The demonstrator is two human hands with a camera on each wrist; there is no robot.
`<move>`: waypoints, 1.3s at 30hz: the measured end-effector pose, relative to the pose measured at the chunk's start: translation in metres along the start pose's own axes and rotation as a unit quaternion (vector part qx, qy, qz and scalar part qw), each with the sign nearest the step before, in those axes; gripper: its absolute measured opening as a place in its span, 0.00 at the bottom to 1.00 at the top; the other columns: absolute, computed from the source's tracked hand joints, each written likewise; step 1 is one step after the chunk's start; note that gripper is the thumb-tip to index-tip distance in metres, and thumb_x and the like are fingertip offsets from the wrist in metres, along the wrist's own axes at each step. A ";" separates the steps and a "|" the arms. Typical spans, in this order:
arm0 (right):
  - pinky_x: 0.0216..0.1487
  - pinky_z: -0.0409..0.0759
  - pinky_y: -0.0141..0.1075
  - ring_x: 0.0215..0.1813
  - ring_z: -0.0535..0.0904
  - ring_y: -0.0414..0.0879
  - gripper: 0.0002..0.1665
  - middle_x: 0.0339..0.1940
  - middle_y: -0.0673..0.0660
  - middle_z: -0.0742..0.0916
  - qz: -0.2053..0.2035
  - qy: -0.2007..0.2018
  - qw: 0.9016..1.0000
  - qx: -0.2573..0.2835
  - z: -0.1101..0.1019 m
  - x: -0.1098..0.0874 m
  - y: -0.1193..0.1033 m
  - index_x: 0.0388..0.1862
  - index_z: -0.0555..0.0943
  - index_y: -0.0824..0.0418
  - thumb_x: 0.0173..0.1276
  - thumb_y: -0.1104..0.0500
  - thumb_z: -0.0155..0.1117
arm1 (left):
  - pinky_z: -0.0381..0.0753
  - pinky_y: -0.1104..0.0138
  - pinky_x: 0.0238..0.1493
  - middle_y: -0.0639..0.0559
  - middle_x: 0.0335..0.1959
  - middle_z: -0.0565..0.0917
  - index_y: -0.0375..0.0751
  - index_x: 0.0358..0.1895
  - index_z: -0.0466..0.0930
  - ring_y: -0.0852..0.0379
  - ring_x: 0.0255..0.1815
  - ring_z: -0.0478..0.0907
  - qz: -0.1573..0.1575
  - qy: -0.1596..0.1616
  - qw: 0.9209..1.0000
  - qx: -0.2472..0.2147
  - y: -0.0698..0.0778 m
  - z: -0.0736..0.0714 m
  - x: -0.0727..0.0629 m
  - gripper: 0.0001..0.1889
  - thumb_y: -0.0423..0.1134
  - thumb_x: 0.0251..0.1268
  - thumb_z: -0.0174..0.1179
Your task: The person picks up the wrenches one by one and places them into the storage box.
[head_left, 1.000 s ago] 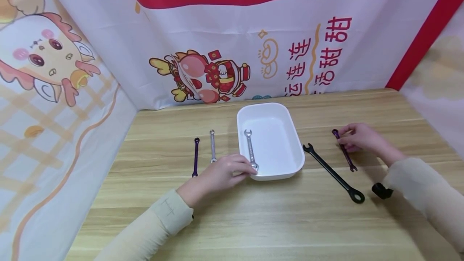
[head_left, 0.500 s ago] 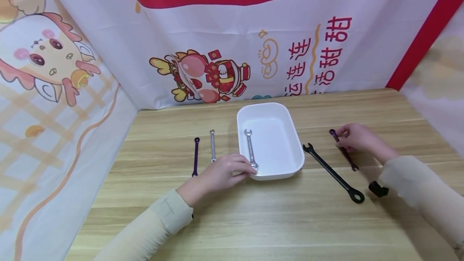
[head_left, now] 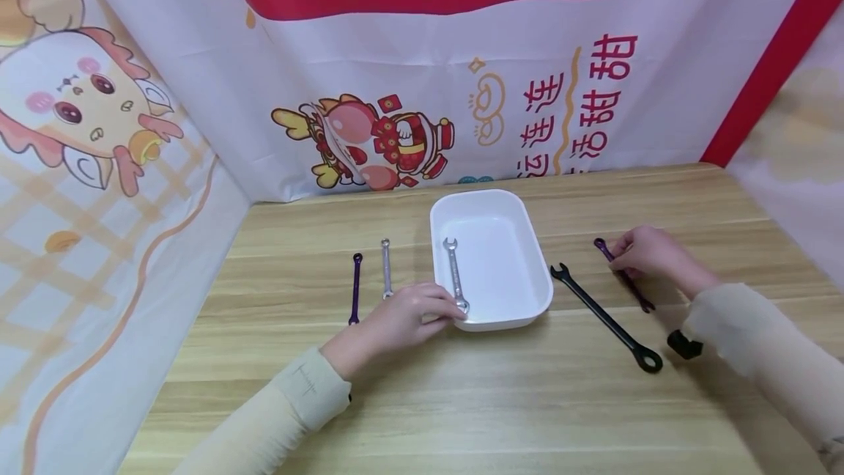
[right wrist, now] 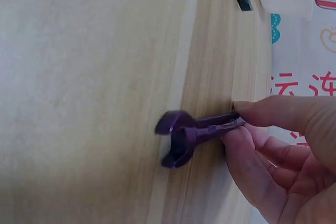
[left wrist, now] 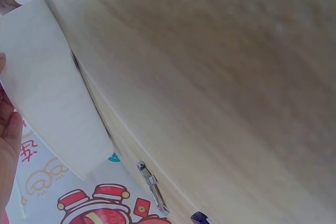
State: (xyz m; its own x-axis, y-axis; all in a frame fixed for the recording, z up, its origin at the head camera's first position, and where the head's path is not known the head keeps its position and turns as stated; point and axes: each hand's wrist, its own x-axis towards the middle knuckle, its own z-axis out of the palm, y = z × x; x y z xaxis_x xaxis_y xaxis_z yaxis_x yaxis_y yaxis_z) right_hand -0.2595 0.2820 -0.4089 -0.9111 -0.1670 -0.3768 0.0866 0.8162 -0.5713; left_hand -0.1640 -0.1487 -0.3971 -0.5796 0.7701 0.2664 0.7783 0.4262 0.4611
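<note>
My right hand pinches a purple combination wrench between thumb and fingers, right of the tray. In the right wrist view, the open jaw end of this purple wrench points away from the fingertips. My left hand holds the near left corner of a white plastic tray. A silver combination wrench lies inside the tray along its left side, its ring end close to the left fingertips. From the left wrist, the tray's outer wall shows beside part of that hand.
A large black combination wrench lies between the tray and my right hand. Left of the tray are another silver wrench and a second purple wrench. A printed cloth hangs behind the wooden table.
My right hand has shifted slightly left with the purple wrench, whose ring end has swung a little to the left. The left hand stays at the tray corner.
</note>
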 end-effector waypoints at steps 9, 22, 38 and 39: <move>0.31 0.82 0.36 0.28 0.80 0.44 0.13 0.29 0.56 0.84 -0.001 -0.002 1.000 0.004 -0.001 0.003 0.002 0.39 0.82 0.71 0.64 0.62 0.72 | 0.79 0.70 0.61 0.51 0.49 0.88 0.44 0.49 0.90 0.58 0.54 0.82 0.003 0.004 1.000 0.003 0.000 0.000 0.000 0.10 0.30 0.67 0.69; 0.30 0.79 0.36 0.28 0.79 0.46 0.12 0.27 0.56 0.83 0.004 -0.006 1.000 -0.006 -0.001 0.002 -0.003 0.38 0.82 0.69 0.65 0.61 0.72 | 0.79 0.71 0.61 0.52 0.49 0.88 0.44 0.48 0.90 0.59 0.54 0.82 0.008 0.008 1.000 -0.001 -0.002 0.001 -0.001 0.11 0.29 0.66 0.69; 0.33 0.81 0.38 0.32 0.80 0.48 0.11 0.33 0.59 0.85 -0.005 -0.007 1.000 -0.009 -0.001 0.002 -0.012 0.40 0.84 0.71 0.64 0.63 0.71 | 0.78 0.71 0.62 0.52 0.49 0.88 0.44 0.49 0.90 0.59 0.55 0.82 0.006 0.001 1.000 0.007 -0.002 0.001 0.000 0.10 0.31 0.67 0.69; 0.33 0.82 0.37 0.32 0.80 0.47 0.11 0.33 0.59 0.86 -0.009 -0.004 1.000 -0.011 0.000 0.003 -0.012 0.40 0.84 0.71 0.64 0.64 0.71 | 0.78 0.71 0.62 0.52 0.49 0.88 0.44 0.49 0.90 0.59 0.55 0.82 0.006 0.001 1.000 0.007 -0.002 0.001 0.000 0.10 0.31 0.67 0.69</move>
State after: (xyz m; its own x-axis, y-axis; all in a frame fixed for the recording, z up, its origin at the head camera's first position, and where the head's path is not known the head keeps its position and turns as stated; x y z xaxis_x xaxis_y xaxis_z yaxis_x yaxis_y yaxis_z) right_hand -0.2634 0.2716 -0.4028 -0.9088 -0.1859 -0.3735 0.0623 0.8246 -0.5622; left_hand -0.1653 -0.1492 -0.3989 -0.5709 0.7743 0.2732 0.7885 0.4242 0.4454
